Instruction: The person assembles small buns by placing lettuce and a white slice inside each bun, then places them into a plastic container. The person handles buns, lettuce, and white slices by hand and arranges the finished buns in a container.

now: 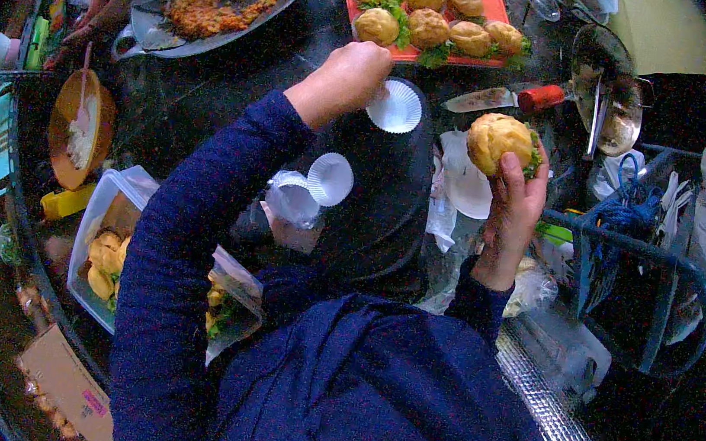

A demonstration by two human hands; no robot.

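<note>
My right hand [514, 195] grips a round golden filled bun [499, 144], with green lettuce poking out at its right side. My left hand [348, 76] is closed, its fingers pinching the edge of a white fluted paper cup [397, 107] that hangs over my dark-clad leg. Just ahead of that hand, an orange tray [500, 11] bears several similar lettuce-filled buns [428, 28]. Under my left arm lie another paper cup [331, 179] and a silvery-looking cup or stack of cups [293, 199].
A wide metal pan [143, 33] with orange-red filling stands far left. A red-handled knife [506, 96] lies right of the tray. At left are a clear container [86, 251] of buns and a brown bowl [59, 122]. A blue-framed rack [662, 256] stands right.
</note>
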